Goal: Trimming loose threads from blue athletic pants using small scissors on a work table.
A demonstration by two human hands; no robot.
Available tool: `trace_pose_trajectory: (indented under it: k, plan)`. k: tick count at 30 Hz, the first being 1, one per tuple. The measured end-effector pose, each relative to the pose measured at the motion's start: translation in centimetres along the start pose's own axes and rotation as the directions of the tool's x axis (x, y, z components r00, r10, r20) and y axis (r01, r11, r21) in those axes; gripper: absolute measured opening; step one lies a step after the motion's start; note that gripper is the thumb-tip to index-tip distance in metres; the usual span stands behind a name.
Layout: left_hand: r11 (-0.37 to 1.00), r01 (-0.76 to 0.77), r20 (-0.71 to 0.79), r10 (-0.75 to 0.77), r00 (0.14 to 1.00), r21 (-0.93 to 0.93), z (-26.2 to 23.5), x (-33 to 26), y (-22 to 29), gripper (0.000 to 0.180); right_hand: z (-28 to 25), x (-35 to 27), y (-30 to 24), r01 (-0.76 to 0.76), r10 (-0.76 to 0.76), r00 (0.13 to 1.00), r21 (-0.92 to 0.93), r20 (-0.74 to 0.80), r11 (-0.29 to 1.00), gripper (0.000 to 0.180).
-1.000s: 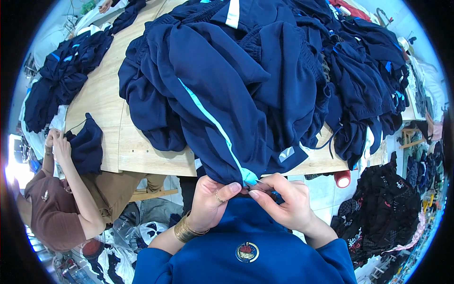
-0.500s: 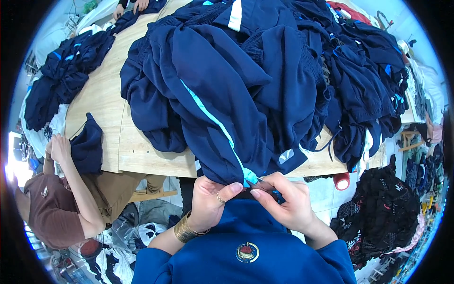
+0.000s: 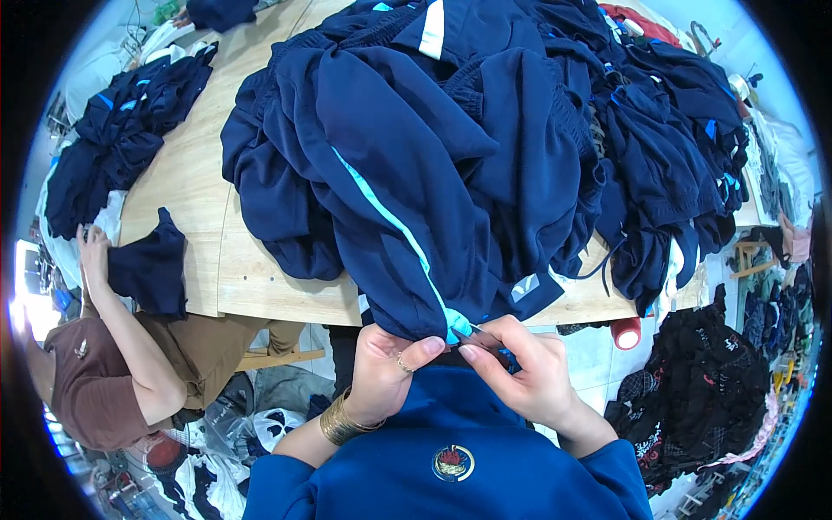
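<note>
Pinching the navy garment's hem (image 3: pixel 433 325), left hand (image 3: pixel 386 368) meets right hand (image 3: pixel 529 373).

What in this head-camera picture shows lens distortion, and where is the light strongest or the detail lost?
Head view: the wooden table edge bows and a black rim rings the frame; the light is bright and even, blown out at the far left edge; both hands, left hand and right hand, and the navy garment are sharp.
</note>
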State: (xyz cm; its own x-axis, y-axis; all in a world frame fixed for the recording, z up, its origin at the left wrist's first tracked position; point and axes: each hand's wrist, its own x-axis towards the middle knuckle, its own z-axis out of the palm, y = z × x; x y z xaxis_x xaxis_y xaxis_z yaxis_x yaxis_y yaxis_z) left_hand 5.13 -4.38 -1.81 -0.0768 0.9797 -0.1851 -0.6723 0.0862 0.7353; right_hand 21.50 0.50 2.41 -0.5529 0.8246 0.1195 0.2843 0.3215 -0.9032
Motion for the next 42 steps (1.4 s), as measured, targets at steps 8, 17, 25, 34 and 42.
trace_pose_trajectory:
  k: [8,17,25,34,42]
  plan:
    - [0.999,-0.029,-0.015,0.029,0.999,0.033,-0.1,0.1,-0.2,0.018,0.1,0.2,0.1,0.006,-0.006,1.000,0.008,0.019,1.000,0.011]
    - [0.982,-0.089,-0.010,0.092,0.996,0.167,-0.5,0.0,-0.6,0.018,0.5,0.7,1.3,-0.333,0.295,0.943,0.371,0.156,0.867,0.015]
    - [0.982,-0.074,-0.004,0.076,0.997,0.176,-0.4,0.0,-1.0,0.019,1.9,0.9,2.8,-0.268,0.260,0.962,0.448,0.080,0.853,0.022]
    - [0.993,-0.070,0.021,0.068,0.997,0.091,-0.2,0.0,-0.2,0.019,2.1,1.0,2.5,-0.078,0.104,0.994,0.431,-0.037,0.899,0.020]
    - [0.957,-0.155,0.036,0.151,0.988,0.244,-0.3,-0.1,-0.5,0.017,1.7,1.4,1.6,-0.045,0.071,0.993,0.253,-0.095,0.966,0.022]
